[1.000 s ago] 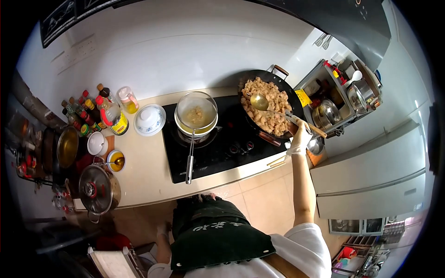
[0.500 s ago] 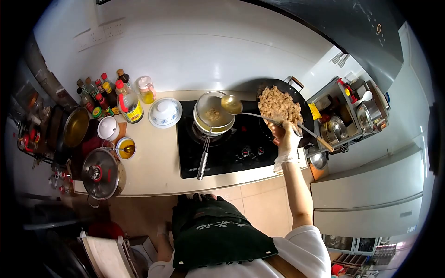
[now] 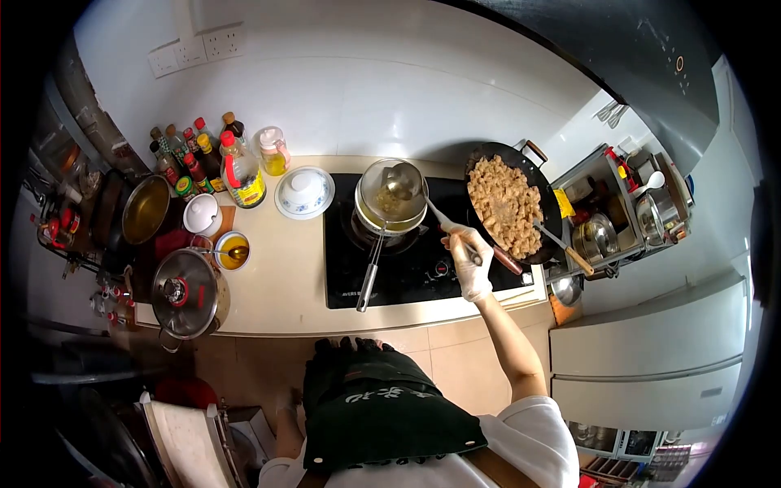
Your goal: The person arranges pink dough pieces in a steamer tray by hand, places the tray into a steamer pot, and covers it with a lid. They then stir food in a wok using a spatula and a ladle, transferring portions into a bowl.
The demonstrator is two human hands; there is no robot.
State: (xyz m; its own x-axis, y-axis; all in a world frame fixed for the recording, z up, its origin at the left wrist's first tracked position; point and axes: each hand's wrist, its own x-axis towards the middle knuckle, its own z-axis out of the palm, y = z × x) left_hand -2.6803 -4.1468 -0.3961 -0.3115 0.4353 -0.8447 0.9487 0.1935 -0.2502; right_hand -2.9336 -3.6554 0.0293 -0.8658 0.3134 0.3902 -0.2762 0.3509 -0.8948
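My right hand [image 3: 470,264], in a clear glove, is closed around the handle of a metal ladle [image 3: 402,180]. The ladle's bowl is tipped over a mesh strainer [image 3: 376,185], which rests on a small pot [image 3: 364,218] on the cooktop. Some brownish bits lie in the strainer, and its metal handle [image 3: 368,281] points toward me. To the right of my hand sits a black wok [image 3: 555,215] full of browned chunks [image 3: 504,203]. A wooden-handled spatula [image 3: 569,250] leans in it. My left hand [image 3: 285,398] hangs low beside the apron; its fingers cannot be made out.
Left of the black cooktop [image 3: 350,276] stand a lidded white bowl [image 3: 304,191], a bowl of yellow liquid with a spoon [image 3: 233,250] and a lidded steel pot [image 3: 187,293]. Bottles [image 3: 242,179] crowd the back left. A dish rack [image 3: 626,211] stands right of the wok.
My right hand has moved left and toward me, away from the wok's edge. The ladle's bowl has turned over the strainer. The camera view has shifted slightly.
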